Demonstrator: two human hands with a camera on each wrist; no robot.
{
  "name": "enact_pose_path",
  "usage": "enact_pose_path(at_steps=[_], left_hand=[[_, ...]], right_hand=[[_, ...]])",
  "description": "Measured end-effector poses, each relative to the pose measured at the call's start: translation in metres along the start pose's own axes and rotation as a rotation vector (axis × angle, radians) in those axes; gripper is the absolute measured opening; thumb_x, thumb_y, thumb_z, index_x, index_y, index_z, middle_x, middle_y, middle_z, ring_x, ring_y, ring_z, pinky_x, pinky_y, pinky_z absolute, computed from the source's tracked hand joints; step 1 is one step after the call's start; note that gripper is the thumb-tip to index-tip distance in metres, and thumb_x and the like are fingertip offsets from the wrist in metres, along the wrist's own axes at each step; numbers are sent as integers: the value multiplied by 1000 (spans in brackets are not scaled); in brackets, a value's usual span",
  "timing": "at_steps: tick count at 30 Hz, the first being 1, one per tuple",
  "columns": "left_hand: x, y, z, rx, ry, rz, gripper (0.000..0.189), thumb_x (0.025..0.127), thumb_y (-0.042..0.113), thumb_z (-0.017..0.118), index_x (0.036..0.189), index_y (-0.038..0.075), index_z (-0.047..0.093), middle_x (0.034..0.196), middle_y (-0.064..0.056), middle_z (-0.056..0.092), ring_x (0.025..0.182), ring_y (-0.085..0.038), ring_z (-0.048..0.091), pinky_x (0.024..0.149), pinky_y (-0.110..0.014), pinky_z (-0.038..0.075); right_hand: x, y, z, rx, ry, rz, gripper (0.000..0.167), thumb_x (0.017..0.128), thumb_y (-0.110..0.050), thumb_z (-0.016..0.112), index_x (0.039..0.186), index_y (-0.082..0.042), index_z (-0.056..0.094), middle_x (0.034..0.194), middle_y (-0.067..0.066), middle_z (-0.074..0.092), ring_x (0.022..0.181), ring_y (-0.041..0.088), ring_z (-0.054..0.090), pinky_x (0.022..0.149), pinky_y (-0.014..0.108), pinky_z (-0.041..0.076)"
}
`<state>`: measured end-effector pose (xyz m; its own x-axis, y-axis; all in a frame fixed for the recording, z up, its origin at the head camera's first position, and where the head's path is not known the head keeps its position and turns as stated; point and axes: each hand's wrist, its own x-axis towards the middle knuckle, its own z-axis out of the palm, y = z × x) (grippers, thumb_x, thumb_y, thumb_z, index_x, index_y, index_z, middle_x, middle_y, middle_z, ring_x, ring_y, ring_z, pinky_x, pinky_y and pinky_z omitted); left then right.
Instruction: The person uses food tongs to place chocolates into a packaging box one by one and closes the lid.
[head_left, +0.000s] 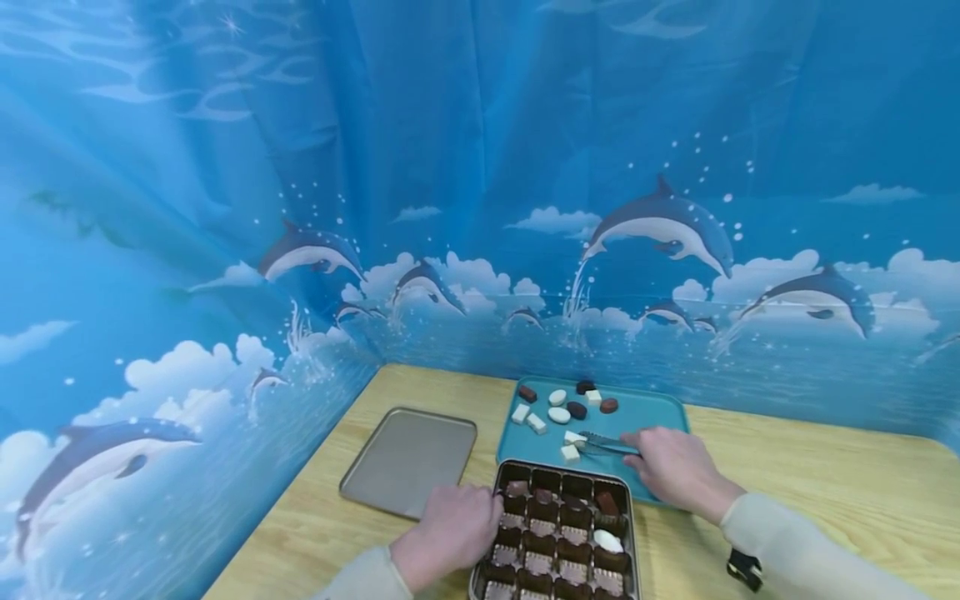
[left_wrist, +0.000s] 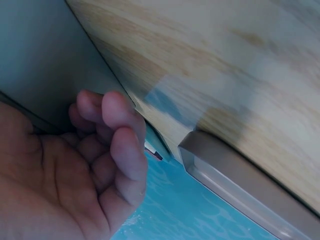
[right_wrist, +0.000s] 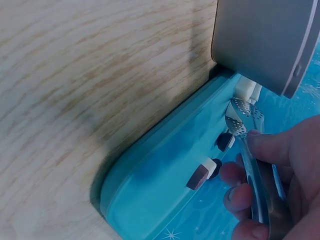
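In the head view my left hand (head_left: 454,527) rests at the left rim of a chocolate box (head_left: 632,521) with a dark divided insert. Its fingers bend loosely beside the box's outer wall (left_wrist: 45,55) in the left wrist view. My right hand (head_left: 671,467) holds metal tongs (head_left: 609,445) over a teal tray (head_left: 645,408). The tongs' perforated tips (right_wrist: 237,119) are at a white chocolate piece (head_left: 573,438); another white piece (head_left: 570,453) lies just below. Brown pieces (head_left: 517,488) fill the box's far row, and a white oval piece (head_left: 607,541) sits below at the right.
Several brown, dark and white pieces, such as a white oval one (head_left: 558,415), lie on the tray's left half. A flat grey-brown lid (head_left: 412,458) lies left of the box on the wooden table (head_left: 810,467). A dolphin-printed curtain (head_left: 480,167) borders the table behind and at left.
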<state>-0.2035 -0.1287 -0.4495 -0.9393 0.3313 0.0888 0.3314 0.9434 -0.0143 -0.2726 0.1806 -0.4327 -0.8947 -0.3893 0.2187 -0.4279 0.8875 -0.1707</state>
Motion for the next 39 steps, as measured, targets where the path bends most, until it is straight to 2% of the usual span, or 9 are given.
enact_pose_path(at_steps=[3, 12, 18, 27, 29, 31, 35, 39], left_hand=[[0, 0, 0, -5, -4, 1, 45, 106, 35, 42, 70, 14, 59, 61, -1, 54, 55, -21, 57, 49, -36, 46], [0, 1, 2, 2, 14, 1, 46, 106, 35, 42, 69, 12, 59, 61, -4, 56, 55, -23, 58, 48, -37, 45], [1, 1, 3, -3, 19, 11, 46, 106, 35, 42, 70, 12, 60, 61, -3, 55, 54, -22, 56, 48, -36, 46], [1, -1, 3, -22, 4, 2, 46, 106, 35, 42, 72, 12, 60, 61, -3, 55, 55, -22, 57, 50, -36, 47], [0, -1, 4, -31, 4, -1, 46, 106, 35, 42, 71, 12, 61, 62, -3, 56, 56, -22, 57, 50, -37, 47], [0, -2, 4, -40, 6, 0, 45, 106, 34, 43, 70, 12, 60, 61, -3, 56, 55, -22, 58, 50, -37, 47], [1, -2, 2, -57, 4, 6, 45, 106, 33, 42, 68, 14, 56, 59, -1, 52, 52, -19, 53, 48, -35, 45], [1, -2, 0, -58, -9, 5, 45, 107, 33, 41, 68, 16, 55, 58, 2, 48, 51, -17, 50, 49, -34, 45]], right_hand=[[0, -1, -1, 8, 5, 3, 30, 87, -19, 77, 116, -9, 74, 102, 12, 77, 47, 6, 45, 41, 25, 38], [-4, 0, -14, 13, 14, 19, 31, 90, -21, 75, 118, -9, 74, 106, 11, 77, 43, 7, 36, 39, 25, 30], [-20, -1, -35, 20, 19, 21, 33, 91, -23, 74, 121, -10, 73, 106, 8, 76, 42, 6, 35, 40, 25, 28], [-48, -11, -60, 26, 77, -49, 31, 90, -24, 75, 118, -11, 74, 107, 6, 77, 44, 0, 32, 42, 22, 29], [-56, -14, -63, 36, 82, -57, 30, 89, -24, 75, 117, -12, 74, 108, 6, 77, 46, -3, 36, 43, 21, 31], [-62, -17, -65, 39, 76, -57, 28, 89, -24, 76, 116, -14, 75, 108, 4, 77, 52, -3, 47, 45, 20, 32], [-74, -24, -65, 17, 45, -65, 27, 88, -27, 77, 114, -20, 76, 108, -3, 77, 76, 6, 70, 52, 22, 45], [-83, -30, -60, 3, 24, -103, 27, 87, -29, 77, 113, -21, 76, 106, -6, 77, 88, 14, 74, 64, 30, 58]])
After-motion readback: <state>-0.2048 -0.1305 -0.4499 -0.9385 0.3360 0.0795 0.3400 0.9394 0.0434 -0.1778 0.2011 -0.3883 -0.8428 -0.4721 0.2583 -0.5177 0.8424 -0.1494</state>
